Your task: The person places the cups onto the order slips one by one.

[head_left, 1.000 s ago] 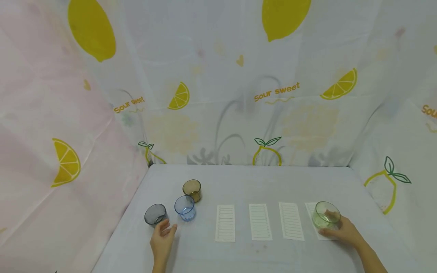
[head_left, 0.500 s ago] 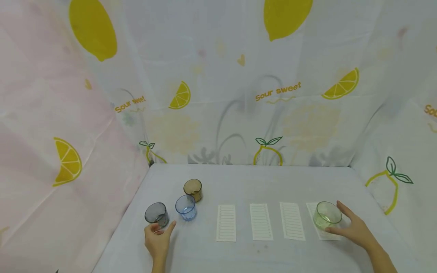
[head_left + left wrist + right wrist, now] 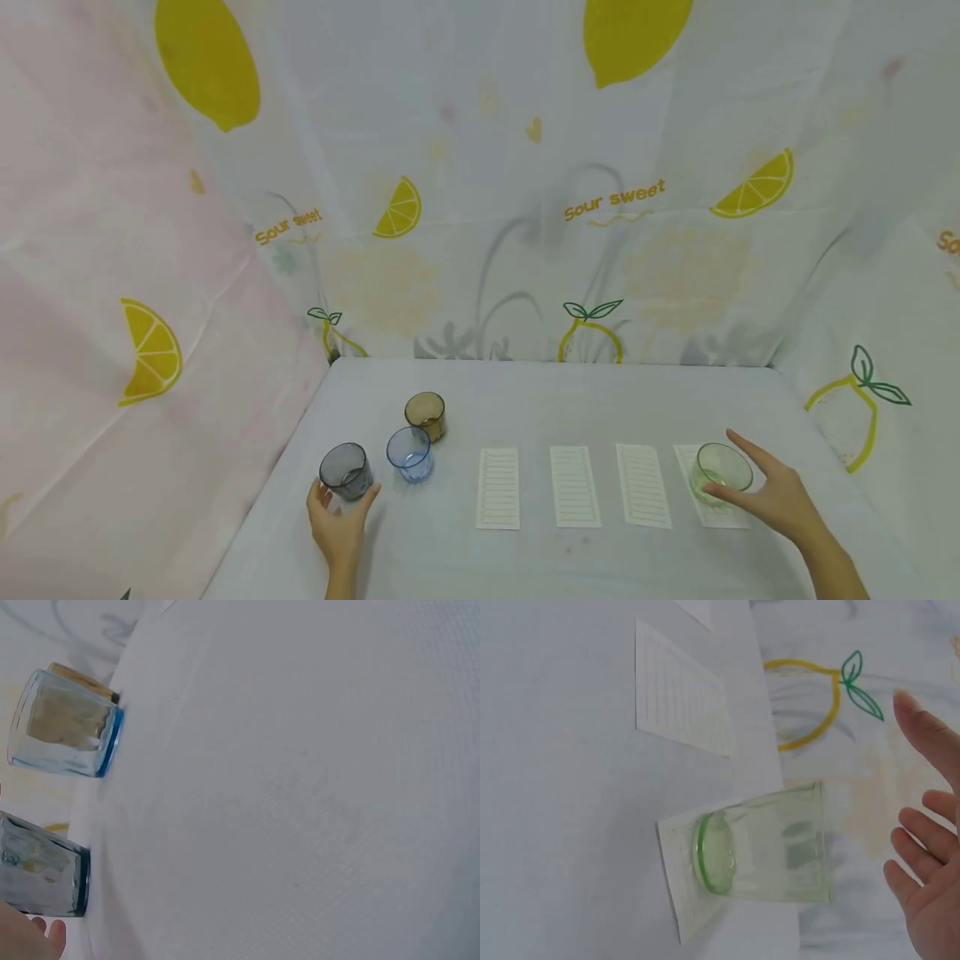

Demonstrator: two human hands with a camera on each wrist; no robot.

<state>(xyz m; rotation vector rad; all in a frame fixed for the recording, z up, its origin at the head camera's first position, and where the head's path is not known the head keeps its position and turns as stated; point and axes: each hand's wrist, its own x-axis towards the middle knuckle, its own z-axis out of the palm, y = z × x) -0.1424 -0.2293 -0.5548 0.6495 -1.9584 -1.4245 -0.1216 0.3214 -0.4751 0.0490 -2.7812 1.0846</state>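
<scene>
My left hand (image 3: 335, 529) is spread at the near side of a grey glass (image 3: 347, 473), thumb to the right and fingers to the left. In the left wrist view its fingertips lie close to the grey glass (image 3: 45, 874); contact is hard to make out. A clear green glass (image 3: 722, 468) stands upright on a lined paper strip (image 3: 726, 520) at the right. Around its near right side my right hand (image 3: 783, 500) holds thumb and fingers wide apart. The right wrist view shows a gap between that hand (image 3: 934, 900) and the green glass (image 3: 769, 851).
A blue glass (image 3: 410, 460) stands right of the grey one, with a brown glass (image 3: 425, 412) just behind it. Three more lined paper strips lie in a row: left (image 3: 498, 490), middle (image 3: 575, 487) and right (image 3: 643, 486). Printed cloth (image 3: 480, 275) walls the white table.
My right hand has let go of the green glass and spread its fingers back from it. The left hand has shifted left and opened around the near side of the grey glass.
</scene>
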